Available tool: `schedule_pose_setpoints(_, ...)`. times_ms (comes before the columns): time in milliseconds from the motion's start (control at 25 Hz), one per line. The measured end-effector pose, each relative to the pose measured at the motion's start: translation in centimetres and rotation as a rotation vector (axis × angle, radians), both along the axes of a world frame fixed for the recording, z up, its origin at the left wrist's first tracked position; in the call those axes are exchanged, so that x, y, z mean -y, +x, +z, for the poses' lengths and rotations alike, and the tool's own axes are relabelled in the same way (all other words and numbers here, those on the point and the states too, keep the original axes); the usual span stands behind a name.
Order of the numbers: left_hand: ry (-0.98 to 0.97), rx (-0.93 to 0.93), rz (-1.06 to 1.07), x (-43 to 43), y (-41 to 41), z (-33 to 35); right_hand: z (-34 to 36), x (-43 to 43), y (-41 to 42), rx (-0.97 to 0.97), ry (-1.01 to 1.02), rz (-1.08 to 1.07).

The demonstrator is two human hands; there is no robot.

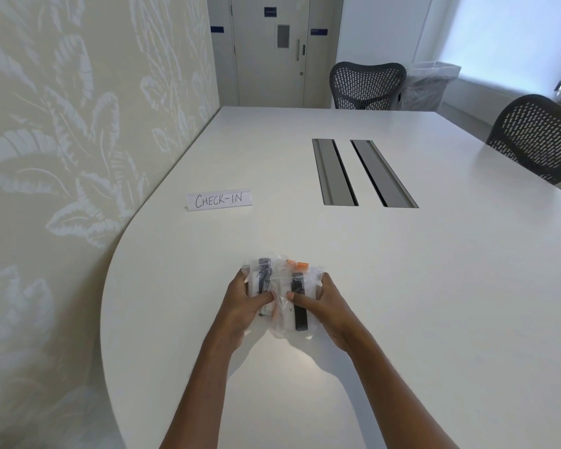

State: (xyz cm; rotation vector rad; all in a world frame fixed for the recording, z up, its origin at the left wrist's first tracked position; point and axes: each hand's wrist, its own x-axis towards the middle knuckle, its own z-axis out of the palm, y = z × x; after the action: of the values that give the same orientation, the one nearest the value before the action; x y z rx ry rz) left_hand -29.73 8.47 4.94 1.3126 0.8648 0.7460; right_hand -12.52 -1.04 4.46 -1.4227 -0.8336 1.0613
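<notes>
Pinching crinkled clear plastic bags [280, 276], left hand [244, 307] and right hand [325, 306].

Light: I get bright daylight from the window [506, 37].
Shadows: soft, on the table [434, 286] toward its near edge.
Edges: I see wide-angle bending.
</notes>
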Motion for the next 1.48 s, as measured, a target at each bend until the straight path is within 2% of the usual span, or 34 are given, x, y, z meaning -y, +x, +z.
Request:
schedule_pose_setpoints(200, 0.06, -0.016, 0.024, 0.0, -1.2, 0.8, 0.0, -0.1, -1.1, 0.039, 0.088, 0.082)
schedule_pose_setpoints(360, 0.119, -0.035, -0.004, -0.5, -2.1, 1.3, 0.3, -0.6, -2.2, 0.206, 0.15, 0.086)
schedule_pose_setpoints(480, 0.068, 0.125, 0.037, -0.2, -2.2, 1.8, 0.4, -1.0, -3.0, 0.329, 0.2, 0.152)
schedule_pose_setpoints(560, -0.036, 0.227, 0.08, 0.7, -2.1, 2.1, 0.2, -1.1, -3.3, 0.384, 0.212, 0.19)
schedule_pose_setpoints(640, -0.091, 0.226, 0.068, 1.2, -1.8, 1.8, -0.3, -1.4, -3.4, 0.469, 0.205, 0.214)
schedule_pose_setpoints(720, -0.049, 0.165, 0.012, 1.3, -1.5, 1.5, -0.8, -1.6, -3.6, 0.553, 0.209, 0.219)
schedule_pose_setpoints(880, 0.067, 0.088, -0.085, 0.4, -2.1, 0.9, -0.8, -1.7, -3.5, 0.386, 0.224, 0.092)
schedule_pose_setpoints(1080, 0.039, 0.089, -0.215, -1.9, -3.7, 0.6, 0.6, -3.6, -2.7, 0.188, 0.14, 0.166)
schedule_pose_setpoints(1280, -0.086, 0.177, -0.181, -6.2, -3.8, 0.2, 2.1, -8.0, -2.2, 0.026, 0.063, 0.299)
schedule_pose_setpoints(1480, -0.19, 0.247, -0.07, -11.7, -3.1, -0.2, 3.1, -15.2, -2.2, -0.095, -0.026, 0.334)
